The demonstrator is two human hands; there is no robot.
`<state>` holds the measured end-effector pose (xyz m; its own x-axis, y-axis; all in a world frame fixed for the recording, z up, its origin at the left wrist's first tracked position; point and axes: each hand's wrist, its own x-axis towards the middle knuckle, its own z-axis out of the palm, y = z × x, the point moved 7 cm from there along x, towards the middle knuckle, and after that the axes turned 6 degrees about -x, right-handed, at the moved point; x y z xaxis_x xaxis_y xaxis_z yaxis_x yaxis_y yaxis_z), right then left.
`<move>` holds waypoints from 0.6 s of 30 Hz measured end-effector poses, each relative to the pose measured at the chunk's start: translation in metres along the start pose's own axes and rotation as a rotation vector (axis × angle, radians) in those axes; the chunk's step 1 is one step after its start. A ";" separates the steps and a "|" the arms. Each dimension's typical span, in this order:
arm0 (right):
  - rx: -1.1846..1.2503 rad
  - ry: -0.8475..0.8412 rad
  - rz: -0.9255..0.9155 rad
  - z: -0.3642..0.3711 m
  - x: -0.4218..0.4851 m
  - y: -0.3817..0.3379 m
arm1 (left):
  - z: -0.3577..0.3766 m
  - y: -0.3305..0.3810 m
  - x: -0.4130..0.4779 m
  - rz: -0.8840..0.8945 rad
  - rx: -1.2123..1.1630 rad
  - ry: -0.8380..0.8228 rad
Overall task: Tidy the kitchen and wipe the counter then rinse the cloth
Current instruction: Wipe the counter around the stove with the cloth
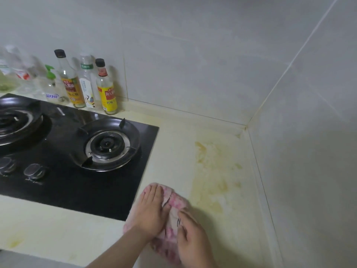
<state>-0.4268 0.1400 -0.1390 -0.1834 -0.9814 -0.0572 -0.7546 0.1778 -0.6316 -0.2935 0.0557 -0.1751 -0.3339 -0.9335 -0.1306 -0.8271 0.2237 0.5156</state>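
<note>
- Cloth (174, 202), pink-and-white, lies bottom centre on the cream counter (173, 142), just right of the gas hob (116, 190)
- left hand (152, 209) presses it flat, fingers straight; right hand (191, 242) lays bent fingers on its edge, pinching or not I cannot tell
- yellow stains (218, 190) wait centre right; firm, overlapping strokes toward them should serve
- yellow-labelled bottles (107, 89) and green-topped pump bottle (50, 84), upper left, look clear; probably near empty

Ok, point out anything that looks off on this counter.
Yellowish stains smear the cream countertop between the black glass gas hob and the grey side wall, beyond the pink-and-white cloth; a fainter yellow patch marks the front left edge.
</note>
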 end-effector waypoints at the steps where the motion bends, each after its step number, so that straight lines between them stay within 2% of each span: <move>1: 0.000 0.013 -0.023 0.001 0.013 0.004 | -0.011 0.003 0.009 0.002 -0.100 0.031; 4: 0.020 0.036 -0.131 0.005 0.049 -0.003 | -0.042 0.010 0.016 0.053 -0.438 0.203; 7: -0.111 0.053 -0.313 0.017 0.066 -0.016 | -0.059 -0.005 0.007 -0.015 -0.602 0.292; 9: -0.244 -0.044 -0.356 0.031 0.075 -0.021 | -0.068 -0.021 0.001 -0.049 -0.548 0.334; 12: -0.458 -0.137 -0.334 0.045 0.100 -0.021 | -0.079 -0.040 0.005 -0.041 -0.343 0.279; 14: -0.570 -0.155 -0.331 0.049 0.126 -0.024 | -0.075 -0.054 0.014 -0.030 -0.201 0.189; 18: -0.641 -0.150 -0.272 0.049 0.176 -0.023 | -0.071 -0.064 0.041 0.012 -0.092 0.093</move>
<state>-0.4108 -0.0405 -0.1723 0.1180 -0.9882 -0.0975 -0.9917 -0.1123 -0.0623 -0.2223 -0.0163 -0.1531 -0.2971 -0.9537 -0.0471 -0.7769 0.2127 0.5926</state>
